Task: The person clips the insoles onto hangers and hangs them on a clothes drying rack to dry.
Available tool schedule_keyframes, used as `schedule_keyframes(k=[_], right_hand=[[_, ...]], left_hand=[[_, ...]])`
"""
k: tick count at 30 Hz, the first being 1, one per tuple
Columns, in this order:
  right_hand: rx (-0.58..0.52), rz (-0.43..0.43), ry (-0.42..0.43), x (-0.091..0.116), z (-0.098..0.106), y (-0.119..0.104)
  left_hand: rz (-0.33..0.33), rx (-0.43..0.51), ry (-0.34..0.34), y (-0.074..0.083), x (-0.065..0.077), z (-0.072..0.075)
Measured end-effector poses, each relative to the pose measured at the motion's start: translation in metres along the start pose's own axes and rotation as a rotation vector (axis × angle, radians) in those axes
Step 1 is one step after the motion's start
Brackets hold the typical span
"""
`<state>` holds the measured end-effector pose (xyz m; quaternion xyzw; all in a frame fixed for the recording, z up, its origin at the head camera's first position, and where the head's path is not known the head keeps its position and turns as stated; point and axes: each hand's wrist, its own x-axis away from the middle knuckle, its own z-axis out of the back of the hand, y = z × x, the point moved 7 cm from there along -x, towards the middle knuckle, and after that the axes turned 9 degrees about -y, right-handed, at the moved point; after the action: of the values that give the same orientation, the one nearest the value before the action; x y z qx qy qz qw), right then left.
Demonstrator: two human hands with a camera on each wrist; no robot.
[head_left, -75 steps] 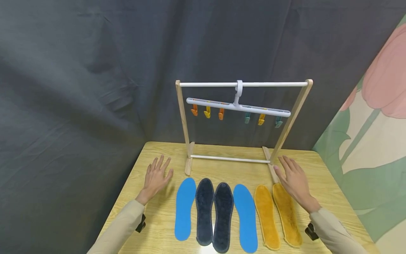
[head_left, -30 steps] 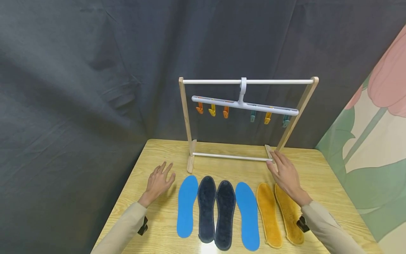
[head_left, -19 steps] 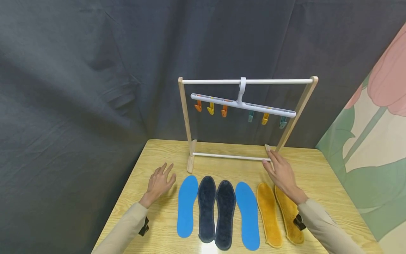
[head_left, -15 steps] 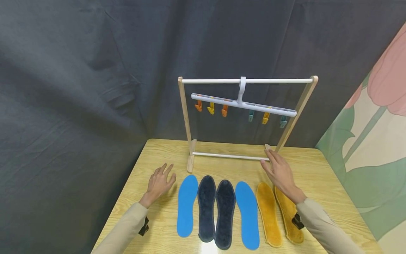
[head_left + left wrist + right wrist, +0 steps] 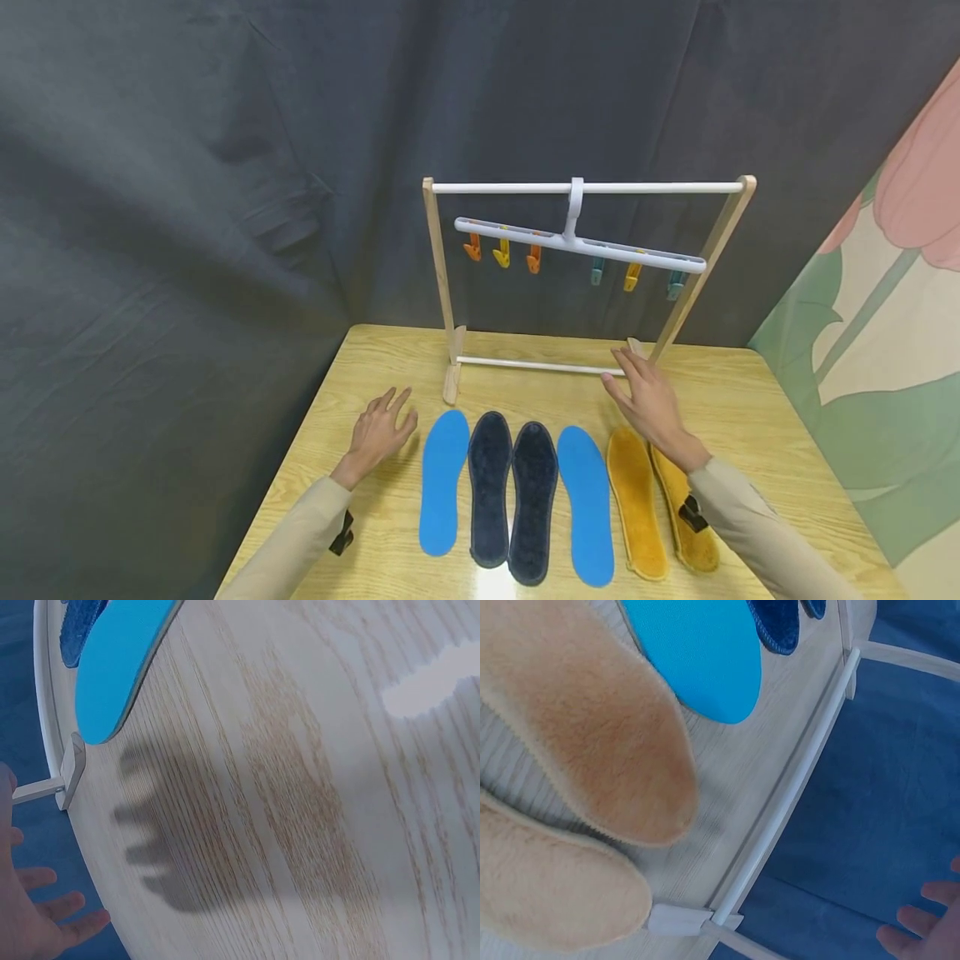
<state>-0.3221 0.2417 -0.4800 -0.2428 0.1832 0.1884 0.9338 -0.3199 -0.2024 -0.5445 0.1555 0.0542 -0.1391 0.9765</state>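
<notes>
My left hand [image 5: 377, 433] hovers over the table's left side, fingers spread, with its shadow on the wood in the left wrist view. Nearest to it lies a blue insole [image 5: 442, 483]. My right hand [image 5: 651, 406], fingers extended and holding nothing, is above the tips of two fuzzy yellow insoles [image 5: 636, 504], in front of the rack's right foot. Between the hands, two dark plush insoles [image 5: 489, 492] and a second blue insole [image 5: 587, 508] complete a row. Behind them a wooden rack [image 5: 438, 258] bears a white hanger [image 5: 577, 243] with several coloured clips [image 5: 533, 258].
The wood-grain table [image 5: 375, 350] has a dark curtain [image 5: 225, 250] behind it and to its left. A wall with a flower pattern [image 5: 885, 367] stands at the right. The rack's low white bar [image 5: 540, 365] runs behind the insoles.
My right hand has moved left, from beside the rack's right foot to in front of it. The left hand has shifted only slightly. The insoles lie as before; the view has tilted a little.
</notes>
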Motion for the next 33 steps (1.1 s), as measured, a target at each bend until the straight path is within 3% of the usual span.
schedule_keyframes(k=[8,33], right_hand=[[0.003,0.022,-0.018,-0.012,-0.001,-0.01],[-0.06,0.069,-0.052,-0.04,0.0,-0.036]], left_hand=[[0.007,0.047,-0.008,0.004,-0.001,-0.002],[-0.018,0.068,0.031,0.02,0.013,-0.018]])
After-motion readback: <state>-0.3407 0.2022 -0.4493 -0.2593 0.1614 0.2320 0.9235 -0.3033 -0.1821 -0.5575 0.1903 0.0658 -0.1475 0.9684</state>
